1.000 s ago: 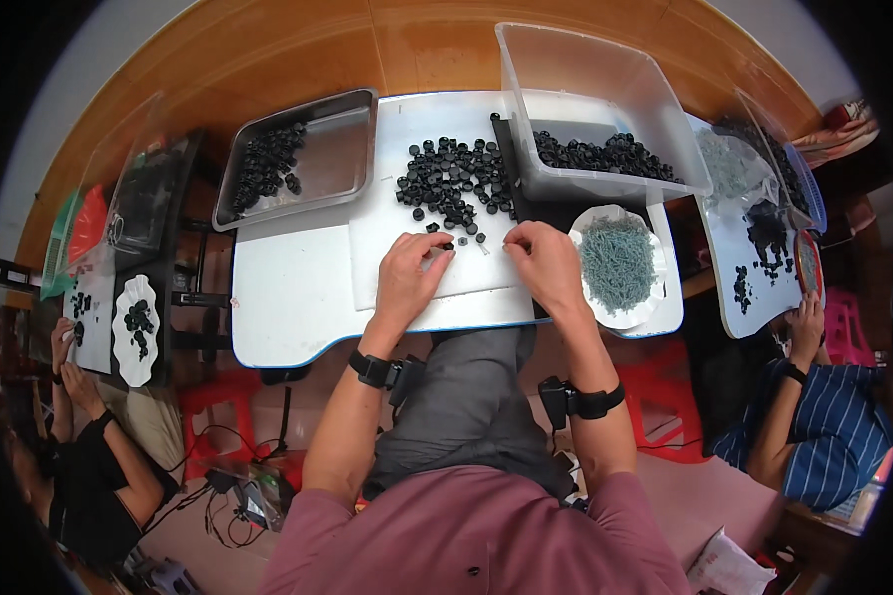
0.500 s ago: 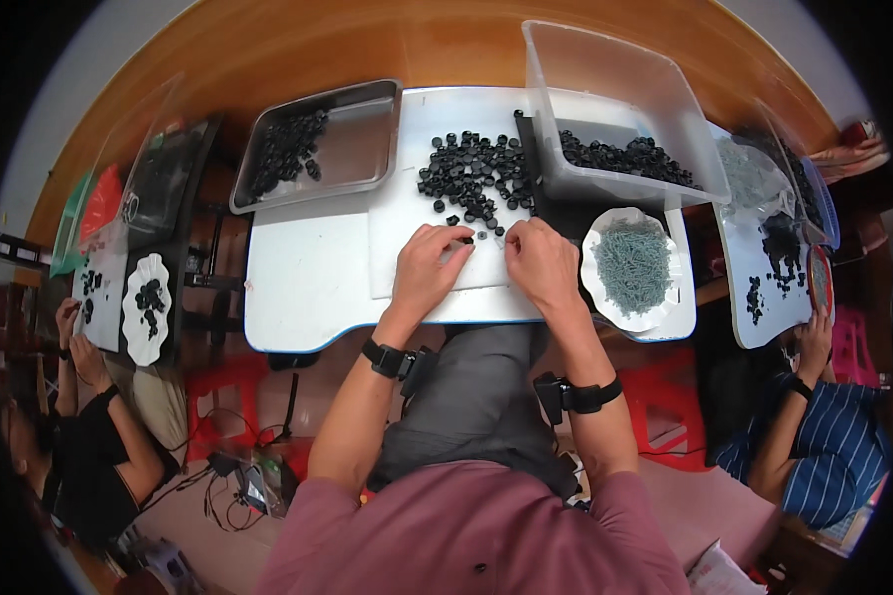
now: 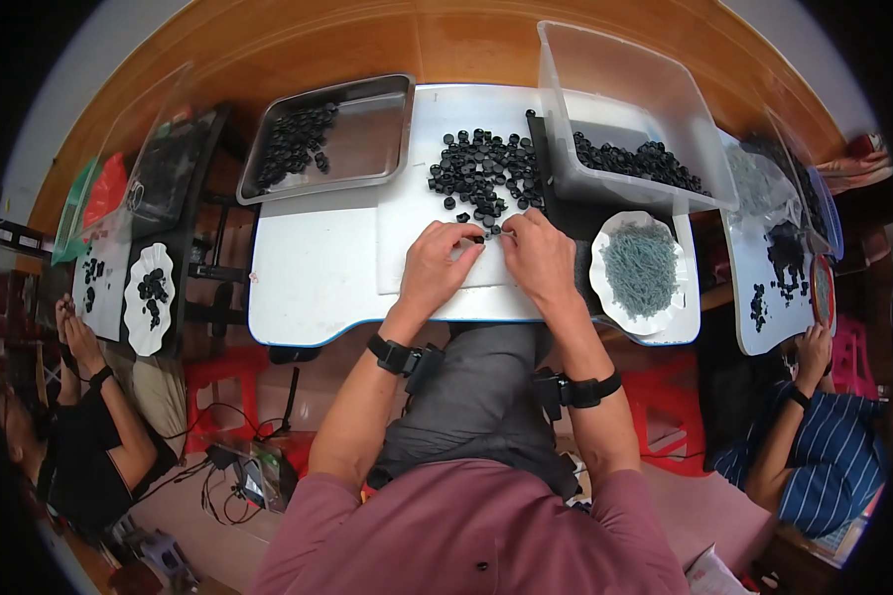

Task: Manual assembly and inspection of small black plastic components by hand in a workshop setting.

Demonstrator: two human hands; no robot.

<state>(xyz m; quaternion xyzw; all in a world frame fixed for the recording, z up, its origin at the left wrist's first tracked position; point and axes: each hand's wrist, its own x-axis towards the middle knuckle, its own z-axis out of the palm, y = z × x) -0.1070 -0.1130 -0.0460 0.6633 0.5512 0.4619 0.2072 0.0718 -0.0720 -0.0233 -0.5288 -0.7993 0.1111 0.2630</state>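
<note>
My left hand (image 3: 435, 266) is closed in a pinch on a small round black cap (image 3: 478, 239) just above the white sheet (image 3: 399, 268). Close beside it on the right, my right hand (image 3: 541, 260) has thumb and forefinger pressed together; whatever is between them is too small to make out. A loose pile of black caps (image 3: 481, 169) spreads right beyond my fingertips. To the right of my right hand, a white scalloped plate (image 3: 601, 288) holds a heap of thin grey-green pins (image 3: 640, 268), possibly screws.
A metal tray (image 3: 377, 149) with black pieces stands at the back left, a clear plastic bin (image 3: 635, 89) with more at the back right. Co-workers' hands (image 3: 81, 342) (image 3: 814, 349) work at side tables. Red stools (image 3: 665, 416) stand below the table edge.
My right hand has moved a little left, bringing its fingertips nearer to the left hand's. The left hand still pinches the cap. The whole view has shifted slightly.
</note>
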